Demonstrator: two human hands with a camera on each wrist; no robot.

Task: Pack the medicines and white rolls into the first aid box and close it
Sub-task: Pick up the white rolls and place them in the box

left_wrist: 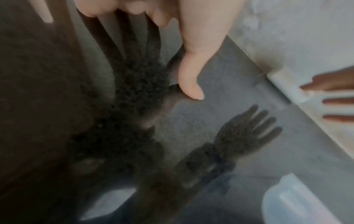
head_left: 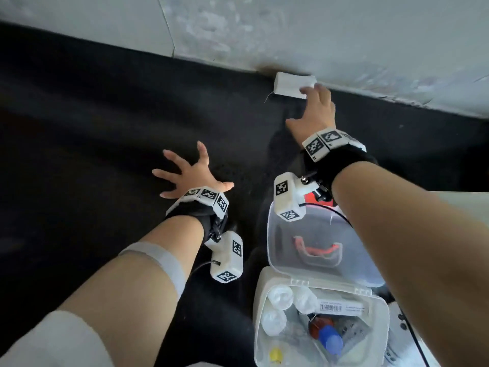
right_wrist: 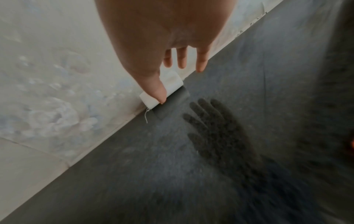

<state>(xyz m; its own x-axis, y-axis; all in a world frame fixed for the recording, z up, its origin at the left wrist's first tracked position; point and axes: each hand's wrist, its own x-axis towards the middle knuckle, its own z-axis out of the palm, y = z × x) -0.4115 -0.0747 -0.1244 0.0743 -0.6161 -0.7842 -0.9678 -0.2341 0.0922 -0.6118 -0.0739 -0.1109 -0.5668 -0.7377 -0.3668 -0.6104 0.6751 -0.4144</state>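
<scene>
A white roll [head_left: 291,84] lies on the black cloth [head_left: 105,128] against the pale wall [head_left: 317,35], a loose thread at its left end. My right hand [head_left: 315,107] reaches over its right end with straight fingers touching it and the thumb spread. In the right wrist view the thumb [right_wrist: 157,91] lies across the white roll [right_wrist: 149,100], not clasping it. My left hand [head_left: 185,176] hovers open over bare cloth, fingers spread, holding nothing. The first aid box [head_left: 260,300] stands open at the lower right, holding white bottles [head_left: 280,296], a blue-capped bottle [head_left: 330,339] and a barcoded carton [head_left: 341,307].
The box's clear lid [head_left: 317,234] with its red handle [head_left: 317,250] stands raised behind the box, under my right forearm. The wall borders the cloth along the far side. A white surface [head_left: 465,202] shows at the right edge.
</scene>
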